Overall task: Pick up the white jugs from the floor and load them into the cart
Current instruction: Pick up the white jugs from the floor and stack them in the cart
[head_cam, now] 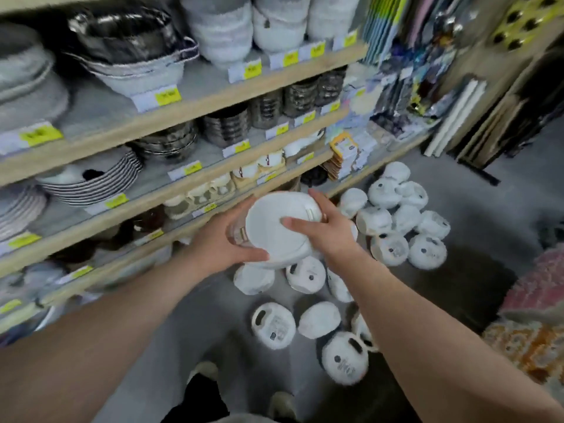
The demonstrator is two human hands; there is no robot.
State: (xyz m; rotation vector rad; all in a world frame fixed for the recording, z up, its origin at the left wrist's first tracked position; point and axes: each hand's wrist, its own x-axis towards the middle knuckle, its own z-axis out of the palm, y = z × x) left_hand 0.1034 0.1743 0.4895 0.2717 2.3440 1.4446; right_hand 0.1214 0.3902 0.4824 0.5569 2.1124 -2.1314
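I hold one white jug (pixel 274 233) in the air with both hands, its round lid facing me. My left hand (pixel 225 245) grips its left side with the thumb curled under the lid's rim. My right hand (pixel 326 230) grips the right side, thumb across the lid. Below, several white jugs stand on the grey floor: one cluster (pixel 396 221) to the right by the shelf foot, another cluster (pixel 317 319) nearer my feet. No cart is in view. The picture is blurred by motion.
Wooden shelves (pixel 183 111) on the left carry stacked plates, bowls and cups with yellow price tags. Rolled and hanging goods (pixel 457 87) fill the far right corner. Patterned fabric (pixel 537 315) lies at the right edge. My shoes (pixel 207 370) stand at the bottom.
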